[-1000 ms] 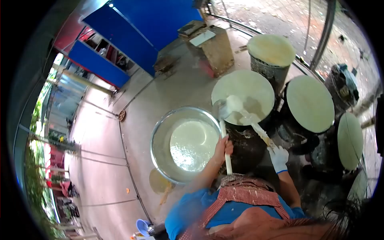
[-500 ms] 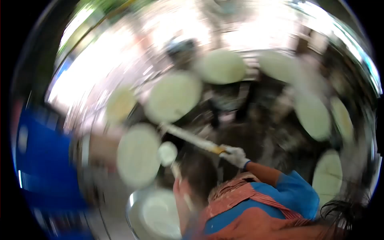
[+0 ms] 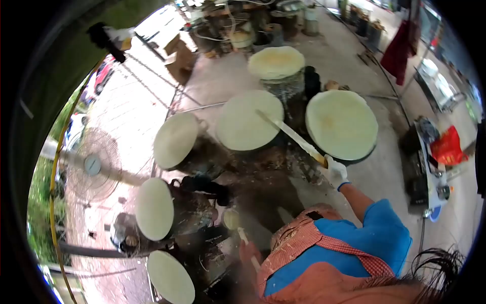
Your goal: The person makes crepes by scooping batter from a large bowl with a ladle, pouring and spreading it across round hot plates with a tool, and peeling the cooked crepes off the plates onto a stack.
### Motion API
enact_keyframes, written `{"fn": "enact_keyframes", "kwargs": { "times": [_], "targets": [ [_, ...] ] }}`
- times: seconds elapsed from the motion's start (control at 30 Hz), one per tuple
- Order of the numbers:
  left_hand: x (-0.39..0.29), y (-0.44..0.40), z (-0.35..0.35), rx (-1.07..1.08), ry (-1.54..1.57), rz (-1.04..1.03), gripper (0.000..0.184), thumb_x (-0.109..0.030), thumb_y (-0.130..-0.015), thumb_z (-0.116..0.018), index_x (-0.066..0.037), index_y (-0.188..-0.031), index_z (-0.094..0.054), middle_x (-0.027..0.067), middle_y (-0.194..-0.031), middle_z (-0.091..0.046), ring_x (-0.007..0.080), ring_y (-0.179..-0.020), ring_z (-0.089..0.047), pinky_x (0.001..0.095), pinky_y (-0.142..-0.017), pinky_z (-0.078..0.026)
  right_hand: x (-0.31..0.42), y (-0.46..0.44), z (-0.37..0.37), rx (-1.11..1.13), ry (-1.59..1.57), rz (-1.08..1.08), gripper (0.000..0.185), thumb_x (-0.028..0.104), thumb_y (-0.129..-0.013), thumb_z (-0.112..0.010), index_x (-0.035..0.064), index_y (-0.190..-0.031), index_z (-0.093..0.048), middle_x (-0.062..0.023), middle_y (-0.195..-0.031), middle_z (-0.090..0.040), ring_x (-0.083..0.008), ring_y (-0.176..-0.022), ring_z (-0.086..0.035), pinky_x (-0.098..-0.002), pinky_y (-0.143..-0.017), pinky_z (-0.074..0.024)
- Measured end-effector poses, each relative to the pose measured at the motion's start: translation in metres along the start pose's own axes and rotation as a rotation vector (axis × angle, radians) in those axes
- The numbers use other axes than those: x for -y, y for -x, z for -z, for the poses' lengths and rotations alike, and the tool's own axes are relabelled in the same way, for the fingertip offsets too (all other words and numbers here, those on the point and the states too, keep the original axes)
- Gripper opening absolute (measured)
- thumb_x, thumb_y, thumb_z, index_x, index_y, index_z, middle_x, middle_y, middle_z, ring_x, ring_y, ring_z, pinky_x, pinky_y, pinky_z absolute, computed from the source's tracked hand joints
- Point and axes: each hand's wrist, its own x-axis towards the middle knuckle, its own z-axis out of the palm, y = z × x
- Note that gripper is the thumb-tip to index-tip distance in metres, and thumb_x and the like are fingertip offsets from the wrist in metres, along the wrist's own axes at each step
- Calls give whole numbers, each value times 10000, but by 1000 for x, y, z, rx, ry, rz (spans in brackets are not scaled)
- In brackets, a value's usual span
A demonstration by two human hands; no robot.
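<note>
My right hand (image 3: 336, 172), in a white glove, grips the yellowish handle end of a long flat wooden spatula (image 3: 296, 136). The blade's tip lies over the pale sheet on the middle round griddle (image 3: 248, 121); whether it touches cannot be made out. My bare left hand (image 3: 248, 255), low in the view and partly blurred, is closed round the light handle of a ladle (image 3: 231, 219). Its round bowl hangs over the dark floor area, apart from the griddles. Right of the spatula, close to my gloved hand, another griddle (image 3: 341, 124) carries a pale sheet with a browned centre.
More pale-covered griddles stand in an arc: one at the back (image 3: 277, 62), others at left (image 3: 175, 140), (image 3: 155, 209) and lower left (image 3: 171, 277). A standing fan (image 3: 92, 163) is at far left. A side table at right holds a red bag (image 3: 448, 146).
The view has swung round and sharpened, so the griddles appear shifted. The spatula tip now lies over a griddle's middle instead of near an edge. The metal basin near the ladle has left view.
</note>
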Motion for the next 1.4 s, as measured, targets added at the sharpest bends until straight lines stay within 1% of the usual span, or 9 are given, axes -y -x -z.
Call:
{"fn": "enact_keyframes", "kwargs": {
  "times": [0.23,0.33,0.43,0.63,0.7,1.0,1.13,1.33,1.4],
  "targets": [
    [20,-79,-86,-30,-66,288,378,-314,-984,-326,-27,-1197,-450,29,-653,-354,130,-504,-352,302,-500,-378,0,-78,-30,-175,348,-20,365,388,-766,-617,88,-962,-548,-155,-812,-611,-315,-732,-611,-426,-650,-480],
    [7,-81,-115,-293,-14,294,362,-367,-961,-388,-67,-770,-454,24,-590,-354,134,-493,-348,299,-497,-350,-5,-98,-43,-115,336,-74,352,358,-782,-587,72,-985,-555,-206,-853,-604,-316,-767,-620,-437,-672,-486],
    [-53,-80,-108,-273,-189,567,396,-386,-946,-428,-111,-671,-351,11,-556,-337,135,-488,-340,283,-498,-329,-5,-115,-16,-38,382,-91,307,303,-794,-538,59,-977,-577,-234,-874,-605,-333,-793,-623,-455,-693,-488],
    [-132,-81,-101,-339,-182,452,393,-376,-946,-427,-109,-667,-358,8,-555,-344,135,-483,-339,273,-499,-329,26,-146,158,-528,172,132,242,227,-748,-522,46,-859,-638,-214,-877,-624,-369,-832,-598,-464,-737,-465],
    [-147,-82,-97,-320,-188,397,393,-375,-947,-426,-110,-665,-358,7,-555,-346,134,-482,-339,271,-499,-330,-18,-211,210,-251,653,80,186,165,-701,-520,28,-770,-626,-196,-800,-625,-359,-805,-606,-449,-727,-478],
    [-163,-119,-81,-212,-171,215,395,-366,-948,-423,-111,-653,-359,5,-552,-355,134,-477,-340,261,-498,-333,100,-377,298,-124,944,298,199,132,-678,-556,2,-777,-670,-204,-829,-641,-349,-800,-632,-423,-695,-506],
    [-124,-150,-91,-81,-101,217,399,-363,-949,-419,-112,-645,-358,6,-548,-359,134,-476,-342,258,-500,-335,141,-472,274,-133,731,481,257,144,-651,-564,-26,-826,-645,-203,-743,-640,-339,-675,-643,-396,-593,-508],
    [-158,-134,-47,-231,-177,-196,374,-352,-949,-416,-126,-656,-364,18,-538,-363,148,-471,-367,280,-503,-350,86,-588,238,-82,-401,-39,132,115,-611,-537,-4,-568,-577,-135,-500,-564,-243,-397,-537,-363,-384,-410],
    [-176,-116,-24,-97,-322,-282,279,-336,-947,-418,-70,-873,-379,65,-791,-394,163,-688,-416,290,-645,-378,54,-601,181,-143,-670,-167,183,123,-673,-535,24,-520,-540,-110,-465,-529,-236,-368,-512,-376,-360,-383]
  ]
}}
